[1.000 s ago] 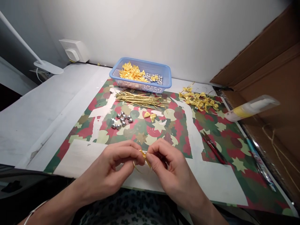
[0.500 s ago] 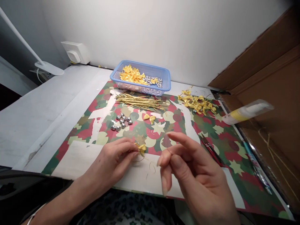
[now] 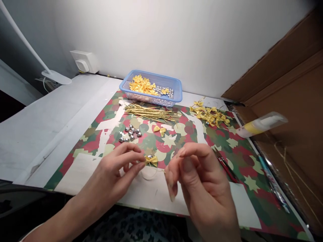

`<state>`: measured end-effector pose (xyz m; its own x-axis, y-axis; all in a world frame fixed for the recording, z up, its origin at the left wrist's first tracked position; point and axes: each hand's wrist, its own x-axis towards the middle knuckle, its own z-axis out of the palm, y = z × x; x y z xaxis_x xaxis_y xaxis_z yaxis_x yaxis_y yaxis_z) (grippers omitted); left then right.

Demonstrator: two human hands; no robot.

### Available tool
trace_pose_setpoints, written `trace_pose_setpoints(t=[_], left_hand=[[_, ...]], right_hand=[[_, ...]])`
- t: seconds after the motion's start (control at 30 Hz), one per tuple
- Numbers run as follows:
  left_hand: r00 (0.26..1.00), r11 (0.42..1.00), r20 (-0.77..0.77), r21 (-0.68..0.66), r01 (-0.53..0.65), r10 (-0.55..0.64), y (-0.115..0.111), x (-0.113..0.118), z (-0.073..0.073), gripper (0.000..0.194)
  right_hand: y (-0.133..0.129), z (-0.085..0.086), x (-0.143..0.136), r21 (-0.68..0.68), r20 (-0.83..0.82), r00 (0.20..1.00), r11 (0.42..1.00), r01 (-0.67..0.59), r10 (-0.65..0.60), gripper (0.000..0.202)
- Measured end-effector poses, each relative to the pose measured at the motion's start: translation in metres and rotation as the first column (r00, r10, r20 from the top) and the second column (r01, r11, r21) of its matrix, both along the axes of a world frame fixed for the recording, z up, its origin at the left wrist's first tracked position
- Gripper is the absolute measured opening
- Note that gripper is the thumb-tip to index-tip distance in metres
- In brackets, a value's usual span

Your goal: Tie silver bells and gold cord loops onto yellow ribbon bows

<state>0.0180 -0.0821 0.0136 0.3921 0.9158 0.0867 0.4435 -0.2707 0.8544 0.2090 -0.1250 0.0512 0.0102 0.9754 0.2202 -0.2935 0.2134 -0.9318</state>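
- Working remotely, I watch the left hand pinch a yellow ribbon bow, satiny and two-winged, a shiny silver bead at its top and a thin pale loop below.
- The right hand curls to the side, a gap between the two; whether its fingers grip anything, I cannot tell.
- Beyond: rounded silver beads, stiff gold ties, a perforated blue basket.
- The bow appears over patterned paper, back from the near edge; brown cardboard walls the right.
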Motion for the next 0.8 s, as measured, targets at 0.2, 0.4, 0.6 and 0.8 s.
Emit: trace_pose_setpoints(t=[0.2,0.4,0.6,0.8], left_hand=[[0.846,0.602,0.448,-0.772,0.203,0.289,-0.01,0.011,0.016,0.032],[0.876,0.694,0.453,-0.684,0.223,0.166,0.002,0.008,0.006,0.027],[0.999,0.928,0.046,-0.369,0.045,-0.03,0.002,0.006,-0.003,0.011],[0.996,0.984,-0.085,-0.179,0.017,-0.033,0.0,0.004,-0.004,0.019]], right_hand=[[-0.02,-0.02,-0.022,0.158,0.226,0.963,0.97,-0.184,0.146,0.023],[-0.026,-0.031,-0.007,-0.115,0.28,0.943,0.981,-0.155,0.182,0.025],[0.013,-0.029,0.016,-0.044,0.71,0.702,0.999,-0.026,0.05,0.019],[0.022,-0.044,0.01,0.19,0.913,0.38,0.979,-0.072,-0.149,0.021]])
